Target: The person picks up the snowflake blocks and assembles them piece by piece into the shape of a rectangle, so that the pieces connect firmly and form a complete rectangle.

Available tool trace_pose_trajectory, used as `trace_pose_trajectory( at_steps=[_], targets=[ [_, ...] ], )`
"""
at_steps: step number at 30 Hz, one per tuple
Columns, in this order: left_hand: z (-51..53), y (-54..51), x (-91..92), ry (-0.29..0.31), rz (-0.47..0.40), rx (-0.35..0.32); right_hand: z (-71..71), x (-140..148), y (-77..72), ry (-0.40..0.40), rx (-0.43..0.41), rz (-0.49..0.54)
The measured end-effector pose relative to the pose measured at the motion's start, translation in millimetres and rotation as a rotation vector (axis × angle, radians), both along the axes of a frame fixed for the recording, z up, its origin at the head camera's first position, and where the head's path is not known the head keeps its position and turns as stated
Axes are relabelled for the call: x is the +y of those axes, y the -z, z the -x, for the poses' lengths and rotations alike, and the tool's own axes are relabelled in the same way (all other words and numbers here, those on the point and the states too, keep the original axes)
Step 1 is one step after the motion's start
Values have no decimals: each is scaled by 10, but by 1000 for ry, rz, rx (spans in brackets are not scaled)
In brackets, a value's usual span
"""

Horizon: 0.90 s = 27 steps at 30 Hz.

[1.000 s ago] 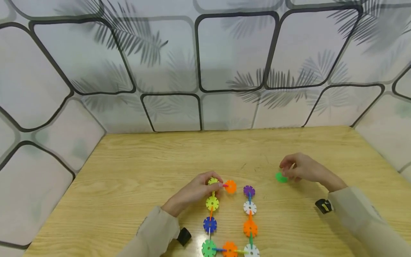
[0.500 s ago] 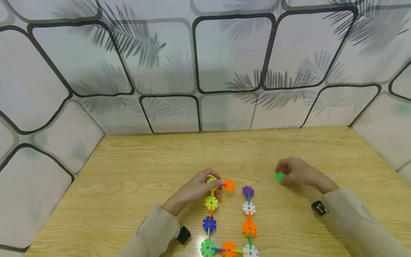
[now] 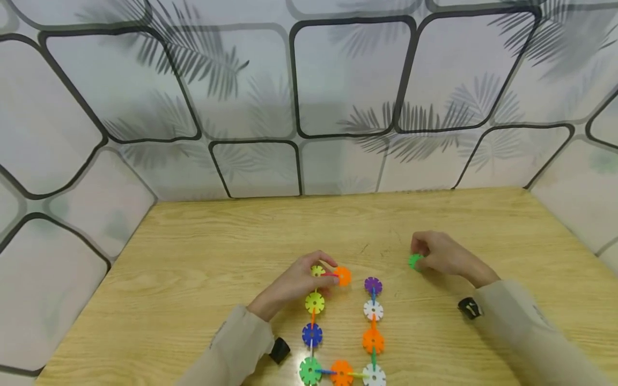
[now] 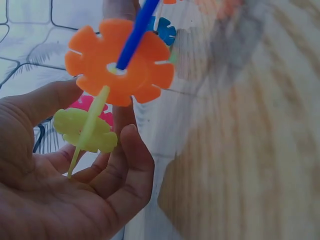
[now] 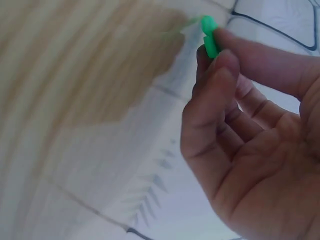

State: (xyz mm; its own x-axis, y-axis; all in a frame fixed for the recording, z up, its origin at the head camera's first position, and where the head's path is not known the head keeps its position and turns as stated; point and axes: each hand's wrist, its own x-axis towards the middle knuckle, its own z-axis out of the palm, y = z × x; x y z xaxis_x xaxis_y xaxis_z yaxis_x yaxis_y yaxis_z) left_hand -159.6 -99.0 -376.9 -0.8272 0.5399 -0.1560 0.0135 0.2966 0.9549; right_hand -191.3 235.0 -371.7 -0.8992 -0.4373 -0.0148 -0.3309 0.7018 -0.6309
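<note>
A chain of interlocking snowflake discs lies in a U on the table (image 3: 251, 230). At its far left end, my left hand (image 3: 294, 281) grips the chain near the upright pink disc (image 3: 330, 275), between the far yellow disc (image 3: 316, 271) and an orange disc (image 3: 343, 276). Fingers partly hide this end. In the left wrist view, an upright orange disc (image 4: 120, 62) and a yellow-green disc (image 4: 85, 131) stand before the palm. My right hand (image 3: 441, 254) pinches a loose green disc (image 3: 415, 261) between thumb and fingers, seen edge-on in the right wrist view.
The right row ends at a purple disc (image 3: 373, 285), apart from the orange one. A green disc (image 3: 310, 370) and a white disc (image 3: 374, 375) form the near corners. A patterned wall (image 3: 338, 166) bounds the table's back.
My right hand has gripped the green disc more closely and moved slightly left with it. My left thumb has shifted right along the pink disc toward the orange disc.
</note>
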Motion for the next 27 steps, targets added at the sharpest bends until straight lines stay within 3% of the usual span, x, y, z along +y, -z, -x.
trace_pose_trajectory(
  at_steps=[10, 20, 27],
  targets=[
    [1, 15, 27, -21, 53, 39, -17, -255, -142, -52, -88, 241],
    [14, 63, -16, -31, 30, 43, -18, -483, -185, -111, -172, 321],
    [43, 42, 22, -27, 10, 48, -43, -564, -209, -116, -176, 324]
  ],
)
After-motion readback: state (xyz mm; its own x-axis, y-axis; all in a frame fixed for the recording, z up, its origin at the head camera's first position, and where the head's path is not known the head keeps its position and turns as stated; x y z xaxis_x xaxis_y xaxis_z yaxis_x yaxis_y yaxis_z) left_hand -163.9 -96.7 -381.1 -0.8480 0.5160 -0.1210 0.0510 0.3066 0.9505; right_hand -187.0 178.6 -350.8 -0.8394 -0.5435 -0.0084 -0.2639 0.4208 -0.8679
